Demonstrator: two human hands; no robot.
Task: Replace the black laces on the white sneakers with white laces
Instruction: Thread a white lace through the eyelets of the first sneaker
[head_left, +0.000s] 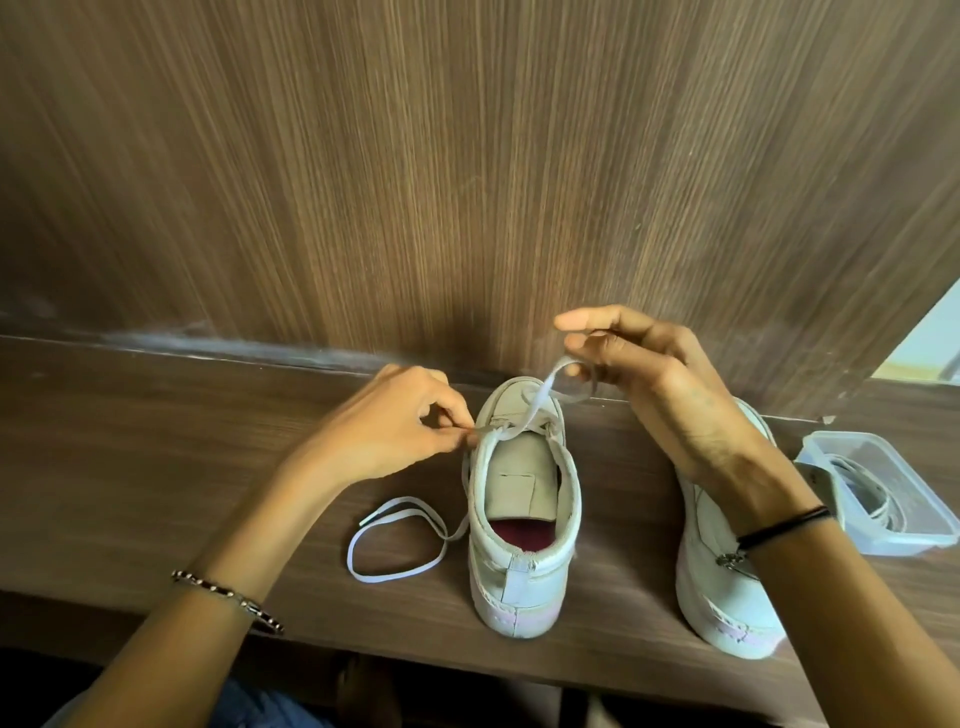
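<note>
A wall panel (467, 156) of brown wood-grain laminate with fine vertical streaks fills the upper half. Below it runs the counter (130, 467), darker wood-grain, matte, with a pale scuffed seam where it meets the panel.

Two white sneakers stand on the counter, heels toward the camera. The middle sneaker (524, 571) is smooth leather-like material with a stitched heel tab, a pinkish sole edge, a red insole and a beige tongue bearing a sewn rectangular patch; any writing on it cannot be read. The second sneaker (727, 597) stands just to its right, largely hidden by the right forearm.

The left grip (395, 421) pinches the lace (395, 566) between thumb and fingertips at the middle sneaker's top left eyelet. The right grip (670, 384) is raised above the toe, its fingers curled round the lace's other run.

A clear plastic tub (935, 535), rectangular with rounded corners, sits at far right holding a coiled white lace.

The flat white lace crosses the tongue and trails in a loose loop on the counter, left of the sneaker.

A beaded bracelet (228, 592) circles the left wrist, a thin black band (784, 525) the right.
</note>
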